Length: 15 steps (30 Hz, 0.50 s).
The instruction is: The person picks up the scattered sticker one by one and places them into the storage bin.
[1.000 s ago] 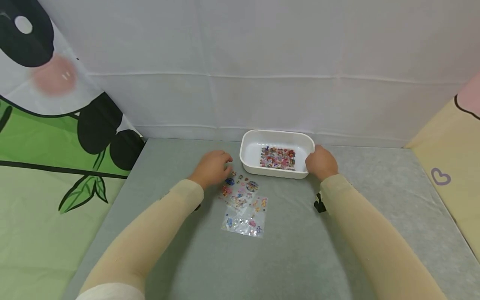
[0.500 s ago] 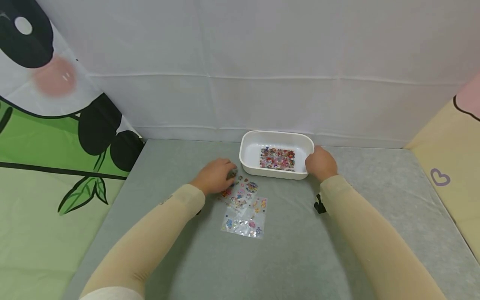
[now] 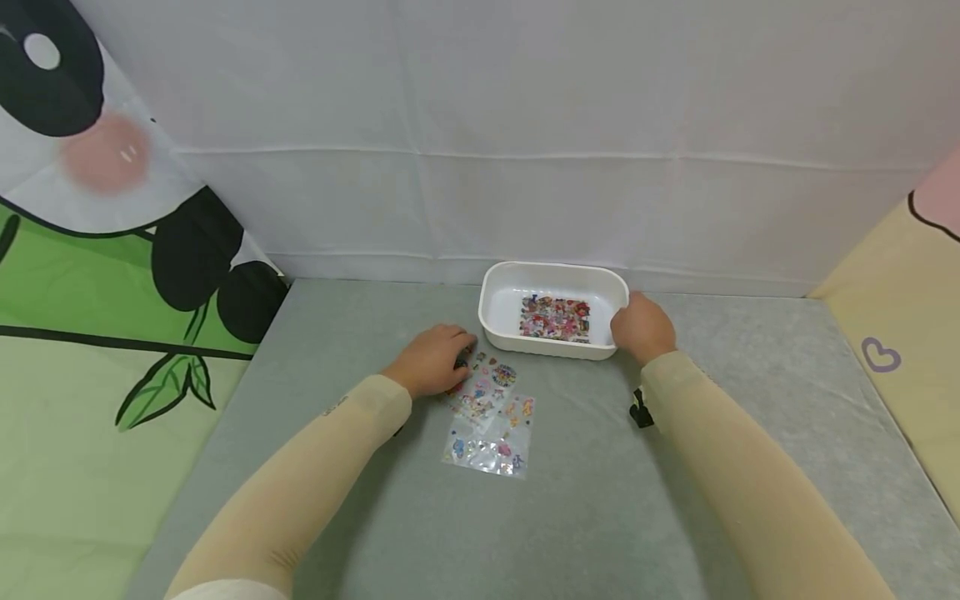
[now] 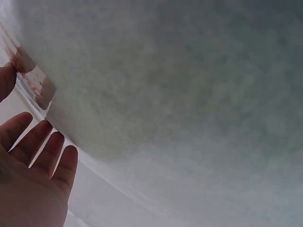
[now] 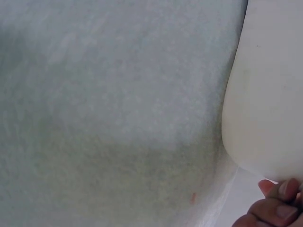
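Observation:
Two clear sticker sheets with small colourful prints lie on the grey tabletop in the head view, the upper sheet [image 3: 487, 385] overlapping the lower sheet [image 3: 487, 450]. My left hand [image 3: 433, 360] is at the upper sheet's top left corner and covers part of it. Seen from the left wrist, its fingers [image 4: 45, 151] are extended and spread, with the thumb at the sheet's edge. With curled fingers, my right hand [image 3: 643, 327] grips the right end of a white plastic tray [image 3: 551, 344]. Inside the tray lies a densely printed sticker sheet [image 3: 555, 318].
A white cloth backdrop [image 3: 525, 200] rises right behind the tray. Cartoon-printed cloth [image 3: 172, 367] borders the grey table [image 3: 600, 517] on the left, and a yellow cloth [image 3: 900, 300] on the right. A black strap [image 3: 640, 408] shows at my right wrist.
My left hand has come down and slightly toward me and to the right, onto the upper sticker sheet's corner. The right hand and tray stay in place.

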Each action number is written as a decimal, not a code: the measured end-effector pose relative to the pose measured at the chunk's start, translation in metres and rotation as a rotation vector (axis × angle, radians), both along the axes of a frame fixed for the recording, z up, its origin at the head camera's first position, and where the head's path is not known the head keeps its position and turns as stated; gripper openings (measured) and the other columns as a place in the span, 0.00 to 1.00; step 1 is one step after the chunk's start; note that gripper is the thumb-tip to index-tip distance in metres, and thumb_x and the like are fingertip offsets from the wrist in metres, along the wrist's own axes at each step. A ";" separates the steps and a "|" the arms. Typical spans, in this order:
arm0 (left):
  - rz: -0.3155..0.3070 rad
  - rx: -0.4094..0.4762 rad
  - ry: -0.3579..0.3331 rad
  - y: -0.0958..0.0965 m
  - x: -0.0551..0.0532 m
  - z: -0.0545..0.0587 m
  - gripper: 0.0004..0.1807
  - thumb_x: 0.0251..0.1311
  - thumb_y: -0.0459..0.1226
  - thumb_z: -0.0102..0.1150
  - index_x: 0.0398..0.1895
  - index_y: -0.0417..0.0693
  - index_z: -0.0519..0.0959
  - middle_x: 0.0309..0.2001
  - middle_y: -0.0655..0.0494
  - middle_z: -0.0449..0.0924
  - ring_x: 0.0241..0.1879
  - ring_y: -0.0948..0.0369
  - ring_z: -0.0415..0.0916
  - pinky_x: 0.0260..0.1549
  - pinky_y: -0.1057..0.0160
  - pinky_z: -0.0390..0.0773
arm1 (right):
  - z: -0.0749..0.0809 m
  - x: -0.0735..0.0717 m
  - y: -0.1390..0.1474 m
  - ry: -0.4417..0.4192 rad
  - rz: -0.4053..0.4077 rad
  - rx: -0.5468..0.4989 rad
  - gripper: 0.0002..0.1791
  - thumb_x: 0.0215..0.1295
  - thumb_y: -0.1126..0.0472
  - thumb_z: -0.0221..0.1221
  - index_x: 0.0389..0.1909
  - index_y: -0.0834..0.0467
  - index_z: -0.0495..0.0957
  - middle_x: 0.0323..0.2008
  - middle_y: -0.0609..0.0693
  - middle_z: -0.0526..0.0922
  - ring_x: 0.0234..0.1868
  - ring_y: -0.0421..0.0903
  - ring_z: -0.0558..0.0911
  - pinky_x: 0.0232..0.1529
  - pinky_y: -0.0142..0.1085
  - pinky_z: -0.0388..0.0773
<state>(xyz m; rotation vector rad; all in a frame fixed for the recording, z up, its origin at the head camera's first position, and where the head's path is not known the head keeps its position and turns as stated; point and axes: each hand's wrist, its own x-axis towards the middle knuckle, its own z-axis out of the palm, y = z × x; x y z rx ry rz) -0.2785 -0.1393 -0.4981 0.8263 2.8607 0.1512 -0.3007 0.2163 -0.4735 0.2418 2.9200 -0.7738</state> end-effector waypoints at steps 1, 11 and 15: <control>-0.001 -0.003 0.001 0.000 0.000 0.000 0.31 0.68 0.47 0.65 0.70 0.45 0.74 0.65 0.50 0.75 0.67 0.50 0.70 0.68 0.51 0.66 | 0.000 0.000 0.000 0.001 0.000 0.002 0.26 0.73 0.62 0.41 0.65 0.75 0.68 0.53 0.71 0.79 0.49 0.64 0.80 0.51 0.58 0.77; -0.002 -0.049 0.013 0.000 0.005 0.004 0.32 0.69 0.50 0.63 0.72 0.44 0.73 0.67 0.49 0.74 0.69 0.49 0.67 0.70 0.49 0.64 | 0.003 0.002 -0.002 0.005 -0.005 0.008 0.26 0.73 0.62 0.42 0.64 0.75 0.69 0.52 0.71 0.80 0.47 0.63 0.80 0.50 0.58 0.78; -0.006 -0.085 0.016 0.000 0.006 0.005 0.33 0.70 0.51 0.62 0.72 0.44 0.73 0.68 0.49 0.72 0.70 0.48 0.64 0.70 0.46 0.63 | 0.005 0.003 -0.002 0.007 -0.004 0.009 0.26 0.73 0.63 0.42 0.63 0.75 0.69 0.52 0.70 0.80 0.46 0.63 0.80 0.49 0.57 0.78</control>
